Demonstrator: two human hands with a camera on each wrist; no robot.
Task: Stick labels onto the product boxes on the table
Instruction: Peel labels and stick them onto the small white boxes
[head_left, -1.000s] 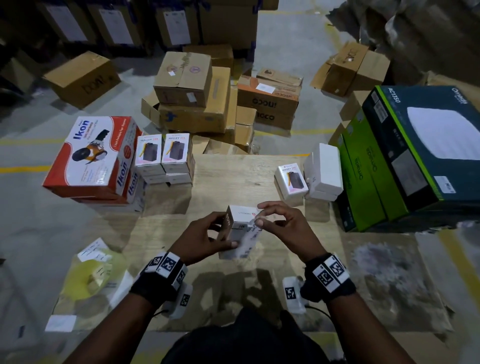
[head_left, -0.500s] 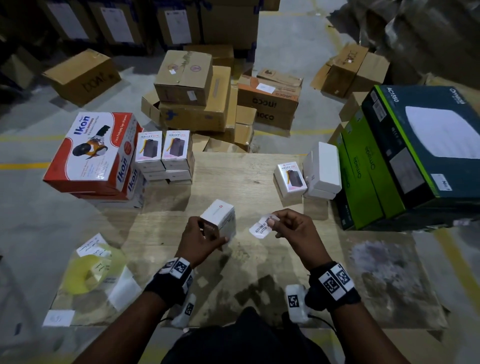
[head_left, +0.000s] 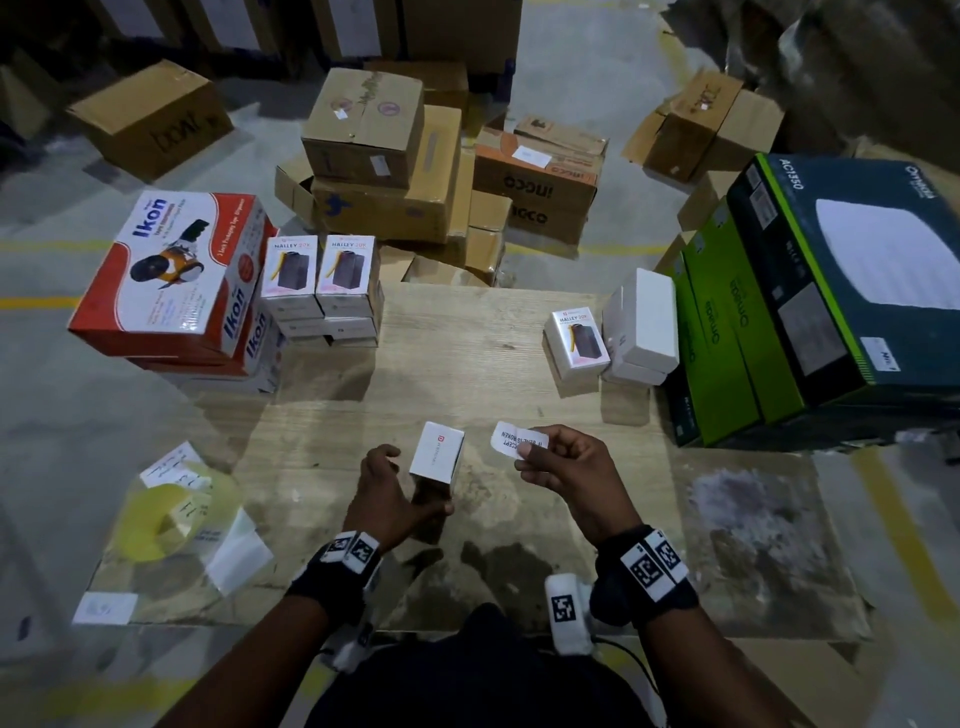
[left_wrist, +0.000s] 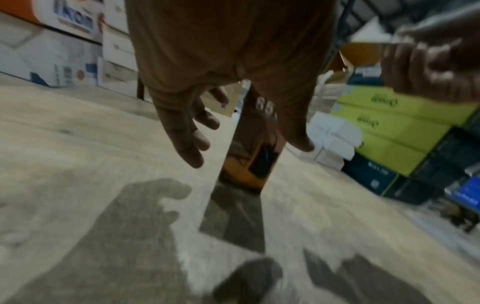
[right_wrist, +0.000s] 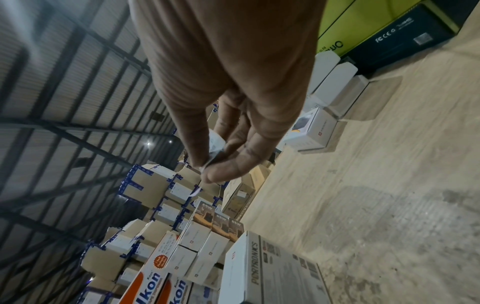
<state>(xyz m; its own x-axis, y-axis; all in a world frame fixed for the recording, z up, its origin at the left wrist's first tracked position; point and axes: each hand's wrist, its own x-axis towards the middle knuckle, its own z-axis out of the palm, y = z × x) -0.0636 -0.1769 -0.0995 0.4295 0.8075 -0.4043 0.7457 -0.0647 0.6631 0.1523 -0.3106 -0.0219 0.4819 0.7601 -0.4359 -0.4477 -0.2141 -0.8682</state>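
A small white product box (head_left: 436, 454) stands upright on the wooden table (head_left: 467, 353), near its front. My left hand (head_left: 410, 483) straddles the box with loose fingers. The thumb lies against its near lower corner and the fingers stay off its left side. In the left wrist view the box (left_wrist: 249, 170) shows between the spread fingers (left_wrist: 189, 148) and the thumb. Just right of the box, above the table, my right hand (head_left: 530, 451) pinches a white printed label (head_left: 511, 436) between thumb and forefinger. The right wrist view shows the label (right_wrist: 217, 142) curled in that pinch.
Stacked Halley boxes (head_left: 322, 291) and red Ikon boxes (head_left: 171, 270) fill the back left. Another Halley box (head_left: 579, 343), white boxes (head_left: 644, 322) and big green cartons (head_left: 727, 322) stand at the right. A yellow label roll (head_left: 166, 514) lies front left. Cardboard cartons (head_left: 374, 171) sit on the floor behind.
Both hands were on the box a second ago. The right hand drew away to the right with the label; the left set the box upright on the table and loosened its grip.
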